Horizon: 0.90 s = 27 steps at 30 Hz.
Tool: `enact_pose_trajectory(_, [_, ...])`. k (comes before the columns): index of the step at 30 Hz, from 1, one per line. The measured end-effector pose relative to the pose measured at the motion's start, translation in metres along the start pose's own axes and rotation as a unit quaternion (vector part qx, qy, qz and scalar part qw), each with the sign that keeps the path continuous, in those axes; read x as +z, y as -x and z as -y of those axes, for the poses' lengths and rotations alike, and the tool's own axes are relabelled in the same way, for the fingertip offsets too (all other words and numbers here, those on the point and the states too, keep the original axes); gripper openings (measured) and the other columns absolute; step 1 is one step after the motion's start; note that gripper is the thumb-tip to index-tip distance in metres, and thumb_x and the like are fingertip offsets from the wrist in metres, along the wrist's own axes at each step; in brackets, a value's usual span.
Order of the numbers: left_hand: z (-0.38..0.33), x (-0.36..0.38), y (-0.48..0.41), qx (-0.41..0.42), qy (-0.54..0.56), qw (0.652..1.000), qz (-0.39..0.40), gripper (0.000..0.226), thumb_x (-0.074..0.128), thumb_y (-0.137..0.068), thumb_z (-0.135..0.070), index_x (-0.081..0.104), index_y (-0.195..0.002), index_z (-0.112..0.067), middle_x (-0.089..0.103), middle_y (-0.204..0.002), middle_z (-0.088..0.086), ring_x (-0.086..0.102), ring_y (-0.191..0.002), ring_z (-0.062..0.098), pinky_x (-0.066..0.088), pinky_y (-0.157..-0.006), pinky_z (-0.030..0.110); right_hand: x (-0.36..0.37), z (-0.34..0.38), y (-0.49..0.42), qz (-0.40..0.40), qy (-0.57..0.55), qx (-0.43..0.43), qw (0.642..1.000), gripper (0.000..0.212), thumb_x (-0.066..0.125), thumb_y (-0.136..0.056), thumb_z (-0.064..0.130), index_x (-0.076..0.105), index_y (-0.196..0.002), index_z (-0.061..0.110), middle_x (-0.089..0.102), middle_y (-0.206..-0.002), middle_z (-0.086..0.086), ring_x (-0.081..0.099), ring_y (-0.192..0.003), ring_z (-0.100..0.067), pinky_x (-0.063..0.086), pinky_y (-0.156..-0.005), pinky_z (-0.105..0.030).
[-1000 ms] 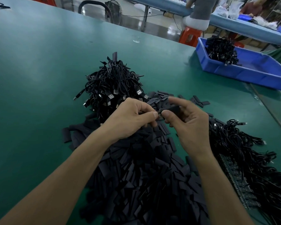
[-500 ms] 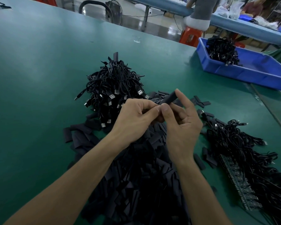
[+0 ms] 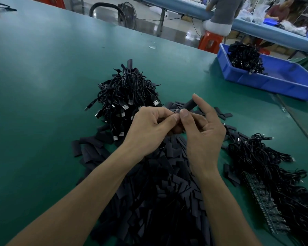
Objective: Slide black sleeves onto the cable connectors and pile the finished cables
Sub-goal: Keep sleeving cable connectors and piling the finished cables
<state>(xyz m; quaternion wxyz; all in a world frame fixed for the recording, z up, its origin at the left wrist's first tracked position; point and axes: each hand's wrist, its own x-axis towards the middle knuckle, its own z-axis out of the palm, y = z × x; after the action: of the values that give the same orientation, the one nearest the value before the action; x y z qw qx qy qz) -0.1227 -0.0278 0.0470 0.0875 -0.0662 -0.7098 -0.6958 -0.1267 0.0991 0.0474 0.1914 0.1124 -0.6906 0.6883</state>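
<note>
My right hand pinches a black sleeve between thumb and forefinger, and the sleeve points up and away. My left hand meets it thumb to thumb and pinches something small at the sleeve's lower end; my fingers hide that thing. Behind the hands rises a heap of black cables with bare metal plugs. A wide spread of loose black sleeves lies under my forearms. More black cables lie in a row at the right.
A blue bin with a clump of black cables stands at the back right on the green table. The table's right edge runs just past the cable row. People sit at another table behind.
My right hand turned the sleeve from lying level to pointing up and away, and both hands closed together thumb to thumb. Over the last half second they hardly moved.
</note>
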Motion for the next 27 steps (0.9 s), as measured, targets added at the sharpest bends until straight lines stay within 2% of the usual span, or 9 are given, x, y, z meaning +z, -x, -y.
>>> enact_pose_trajectory(4, [-0.001,-0.002,0.000,0.006,-0.011,1.000,-0.006,0.017,0.064,-0.097,-0.013,0.078,-0.091,-0.007,0.077,-0.078,0.005,0.075,-0.077,0.019,0.059,-0.072,0.026,0.004,-0.001,0.000,-0.012,-0.037,0.002,0.999,0.036,0.070,-0.091,0.013,0.068,-0.113,0.040,0.077,-0.080,0.000,0.072,-0.072,-0.011,0.058,-0.070,-0.024])
enact_pose_trajectory(10, [-0.003,0.002,0.000,0.015,-0.031,0.999,-0.009,0.015,0.066,-0.096,-0.017,0.077,-0.089,-0.010,0.076,-0.080,0.005,0.073,-0.079,0.025,0.061,-0.077,0.040,0.003,0.002,-0.002,-0.019,-0.065,0.023,0.997,0.034,0.068,-0.092,0.007,0.064,-0.117,0.030,0.076,-0.082,-0.004,0.070,-0.075,-0.013,0.057,-0.072,-0.024])
enact_pose_trajectory(13, [-0.002,-0.003,-0.002,0.006,-0.065,0.997,0.037,0.012,0.073,-0.090,-0.031,0.074,-0.096,-0.020,0.074,-0.084,-0.007,0.069,-0.077,0.011,0.059,-0.073,0.027,-0.003,0.005,-0.007,-0.063,-0.103,0.057,0.991,0.032,0.065,-0.093,0.002,0.062,-0.116,0.025,0.076,-0.079,-0.003,0.070,-0.074,-0.013,0.056,-0.071,-0.025])
enact_pose_trajectory(15, [0.004,-0.009,-0.002,-0.005,-0.141,0.985,0.097,0.026,0.077,-0.085,-0.037,0.068,-0.108,-0.027,0.072,-0.095,-0.014,0.066,-0.087,-0.002,0.052,-0.078,0.011,-0.012,0.007,-0.012,-0.094,-0.161,0.099,0.978,0.030,0.062,-0.095,0.000,0.060,-0.118,0.020,0.074,-0.077,-0.004,0.066,-0.068,-0.013,0.052,-0.063,-0.024])
enact_pose_trajectory(17, [0.008,-0.009,0.000,0.000,-0.204,0.966,0.159,0.034,0.076,-0.087,-0.035,0.063,-0.117,-0.027,0.069,-0.104,-0.015,0.062,-0.097,-0.008,0.046,-0.084,0.004,-0.017,0.007,-0.014,-0.099,-0.199,0.129,0.966,0.029,0.061,-0.096,0.001,0.057,-0.119,0.018,0.072,-0.077,-0.004,0.064,-0.064,-0.013,0.050,-0.057,-0.023])
enact_pose_trajectory(19, [0.008,-0.005,0.002,0.002,-0.195,0.965,0.177,0.020,0.072,-0.091,-0.030,0.065,-0.110,-0.026,0.071,-0.100,-0.011,0.065,-0.094,-0.003,0.051,-0.083,0.012,-0.019,0.008,-0.014,-0.086,-0.196,0.140,0.967,0.028,0.062,-0.096,0.002,0.057,-0.119,0.017,0.071,-0.077,-0.004,0.064,-0.064,-0.014,0.051,-0.058,-0.023])
enact_pose_trajectory(21, [0.007,-0.004,0.003,0.001,-0.181,0.970,0.164,0.004,0.069,-0.094,-0.028,0.066,-0.097,-0.027,0.071,-0.089,-0.011,0.066,-0.082,-0.001,0.053,-0.074,0.018,-0.018,0.007,-0.014,-0.083,-0.196,0.143,0.966,0.029,0.062,-0.096,0.003,0.057,-0.121,0.016,0.070,-0.077,-0.003,0.064,-0.065,-0.014,0.052,-0.059,-0.023])
enact_pose_trajectory(24, [0.000,-0.011,0.000,0.016,-0.210,0.970,0.123,0.011,0.065,-0.095,-0.036,0.062,-0.084,-0.033,0.065,-0.074,-0.013,0.060,-0.063,-0.003,0.043,-0.056,0.010,-0.021,0.009,-0.015,-0.087,-0.194,0.136,0.968,0.036,0.059,-0.097,0.003,0.054,-0.127,0.022,0.071,-0.077,-0.002,0.067,-0.066,-0.014,0.052,-0.061,-0.023])
enact_pose_trajectory(27, [-0.013,-0.023,-0.005,0.025,-0.195,0.980,0.035,0.010,0.061,-0.090,-0.042,0.061,-0.087,-0.033,0.068,-0.077,-0.005,0.059,-0.055,0.006,0.052,-0.051,0.025,-0.023,0.009,-0.014,-0.056,-0.169,0.149,0.973,0.042,0.058,-0.099,0.009,0.047,-0.135,0.026,0.076,-0.089,-0.009,0.071,-0.070,-0.017,0.055,-0.063,-0.024])
